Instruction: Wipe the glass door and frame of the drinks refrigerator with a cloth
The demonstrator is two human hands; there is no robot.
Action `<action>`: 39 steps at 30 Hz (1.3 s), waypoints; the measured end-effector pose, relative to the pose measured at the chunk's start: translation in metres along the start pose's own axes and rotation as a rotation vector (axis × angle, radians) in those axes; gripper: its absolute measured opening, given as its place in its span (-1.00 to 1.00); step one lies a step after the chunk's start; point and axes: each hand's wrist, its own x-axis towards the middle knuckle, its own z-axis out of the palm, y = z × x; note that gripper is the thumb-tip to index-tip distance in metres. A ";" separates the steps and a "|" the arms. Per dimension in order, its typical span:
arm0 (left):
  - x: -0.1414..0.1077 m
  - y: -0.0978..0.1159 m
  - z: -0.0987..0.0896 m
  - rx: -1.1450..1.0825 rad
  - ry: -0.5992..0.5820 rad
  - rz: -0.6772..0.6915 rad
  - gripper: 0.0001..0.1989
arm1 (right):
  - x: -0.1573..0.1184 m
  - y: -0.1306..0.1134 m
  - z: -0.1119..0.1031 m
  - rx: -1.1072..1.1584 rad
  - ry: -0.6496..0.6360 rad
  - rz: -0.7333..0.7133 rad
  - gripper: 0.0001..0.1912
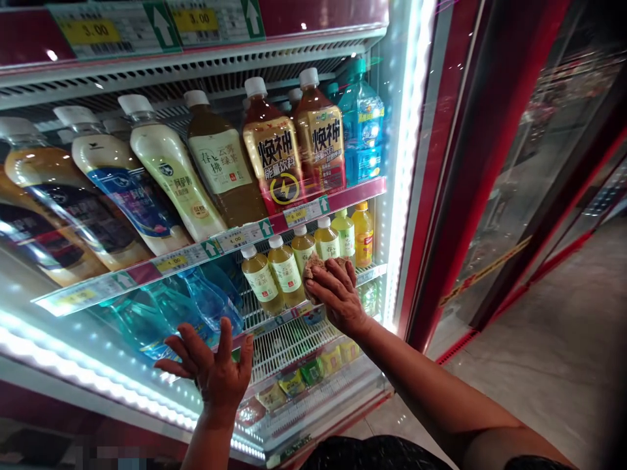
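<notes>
My right hand (341,297) is closed over a crumpled brownish cloth (313,264), in front of the small tea bottles. A tea bottle (285,274) with a white cap and pale label stands just left of that hand, in a row with several others. Whether the cloth touches the bottles or the shelf edge, I cannot tell. My left hand (218,372) is raised with its fingers spread and nothing in it. Closest to it are large blue bottles (208,297) on the same lower shelf.
Above, a shelf edge (196,251) with price tags carries large drinks, among them a gold-labelled energy drink (277,156) and a blue bottle (361,124). Small packs (292,384) sit on the bottom shelf. A red-framed door (470,170) stands at right, beside the tiled floor (553,326).
</notes>
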 end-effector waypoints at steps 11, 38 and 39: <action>-0.003 0.000 0.000 -0.033 0.018 0.013 0.00 | 0.013 0.004 0.008 -0.090 0.095 0.093 -0.35; -0.006 -0.011 -0.001 -0.098 0.011 0.076 -0.05 | 0.012 0.025 0.003 -0.175 0.141 0.190 -0.34; -0.007 -0.009 0.000 -0.110 0.022 0.055 -0.06 | 0.007 0.026 0.002 -0.182 0.133 0.186 -0.34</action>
